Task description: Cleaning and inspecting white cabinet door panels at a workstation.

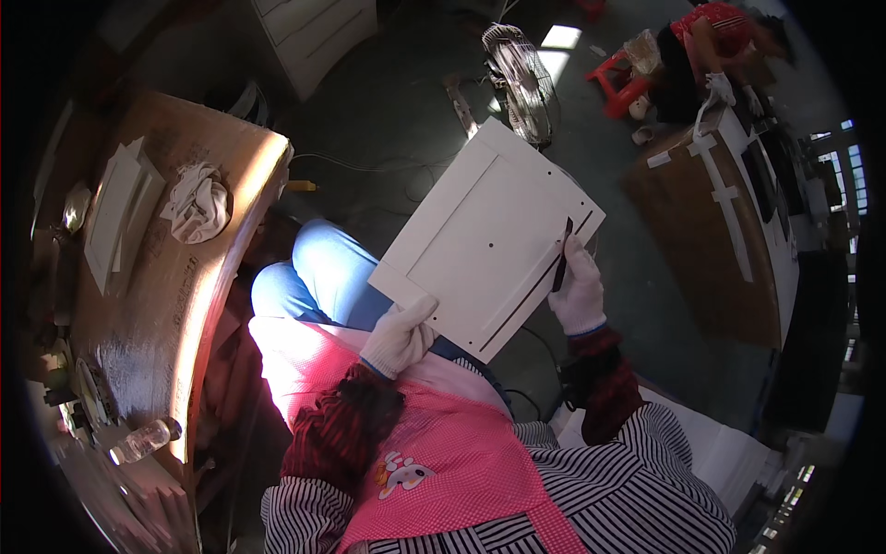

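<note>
A flat white panel (pixel 461 231) with a recessed field, small dark holes and a dark slot along one side lies tilted over my lap. My left hand (pixel 403 337), in a white knit glove, is closed on the panel's lower left edge, with the thumb on its top face. Beside the panel's right edge, my gloved right hand (pixel 579 289) is closed around a slim black utility knife (pixel 560 261). The knife's tip points away from me, close to the far end of the slot. I cannot tell whether the tip touches the panel.
On the left, a wooden table (pixel 235 185) bears a crumpled cloth (pixel 198 203), white boards (pixel 120 217) and a clear bottle (pixel 143 443). Ahead stand a fan (pixel 521 83) and white drawers (pixel 318 37). Far right, a person (pixel 715 42) is near a red stool (pixel 620 85) and large brown box (pixel 706 240).
</note>
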Tool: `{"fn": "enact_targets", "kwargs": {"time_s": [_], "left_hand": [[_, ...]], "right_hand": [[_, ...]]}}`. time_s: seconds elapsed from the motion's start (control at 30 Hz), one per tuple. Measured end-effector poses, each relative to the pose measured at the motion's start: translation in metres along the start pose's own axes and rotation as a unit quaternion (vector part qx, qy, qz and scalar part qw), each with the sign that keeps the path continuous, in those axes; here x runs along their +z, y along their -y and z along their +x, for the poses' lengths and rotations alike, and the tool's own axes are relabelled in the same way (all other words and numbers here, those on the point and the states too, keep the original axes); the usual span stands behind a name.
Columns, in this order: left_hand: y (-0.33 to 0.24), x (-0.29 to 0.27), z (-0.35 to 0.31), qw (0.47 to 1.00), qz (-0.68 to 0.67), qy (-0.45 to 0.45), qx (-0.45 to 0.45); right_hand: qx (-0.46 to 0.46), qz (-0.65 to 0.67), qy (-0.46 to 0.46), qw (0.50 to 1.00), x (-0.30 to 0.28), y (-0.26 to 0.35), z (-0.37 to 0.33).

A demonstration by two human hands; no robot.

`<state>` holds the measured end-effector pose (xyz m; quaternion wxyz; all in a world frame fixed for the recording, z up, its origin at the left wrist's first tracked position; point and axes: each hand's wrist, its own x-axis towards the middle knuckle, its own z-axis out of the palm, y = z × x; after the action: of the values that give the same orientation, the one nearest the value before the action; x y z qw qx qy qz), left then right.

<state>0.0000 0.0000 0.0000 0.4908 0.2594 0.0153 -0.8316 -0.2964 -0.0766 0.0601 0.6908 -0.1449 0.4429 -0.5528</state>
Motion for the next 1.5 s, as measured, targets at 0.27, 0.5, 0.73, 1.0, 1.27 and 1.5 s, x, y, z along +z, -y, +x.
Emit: {"fn": "enact_targets", "kwargs": {"time_s": [0.27, 0.5, 0.73, 1.0, 1.27, 1.5], "left_hand": [[-0.013, 0.012, -0.008, 0.999, 0.004, -0.017, -0.032], [-0.016, 0.000, -0.002, 0.975, -0.142, -0.015, -0.173], [-0.015, 0.012, -0.012, 0.995, -0.040, -0.062, -0.073], [-0.018, 0.048, -0.018, 0.990, -0.049, -0.128, -0.040], [-0.011, 0.030, -0.028, 0.995, 0.070, 0.011, 0.067], [-0.017, 0.020, -0.035, 0.993, 0.098, -0.011, 0.064]], "right_hand": [[-0.027, -0.004, 0.033, 0.999, 0.027, 0.007, 0.000], [-0.377, -0.516, 0.104, 0.762, -0.009, 0.000, 0.012], [-0.139, -0.214, 0.093, 0.962, 0.013, 0.004, 0.005], [-0.005, 0.000, 0.160, 0.987, 0.022, 0.012, -0.007], [-0.105, -0.162, 0.189, 0.963, -0.002, -0.008, -0.003], [-0.373, -0.504, 0.101, 0.772, -0.010, -0.009, 0.000]]}}
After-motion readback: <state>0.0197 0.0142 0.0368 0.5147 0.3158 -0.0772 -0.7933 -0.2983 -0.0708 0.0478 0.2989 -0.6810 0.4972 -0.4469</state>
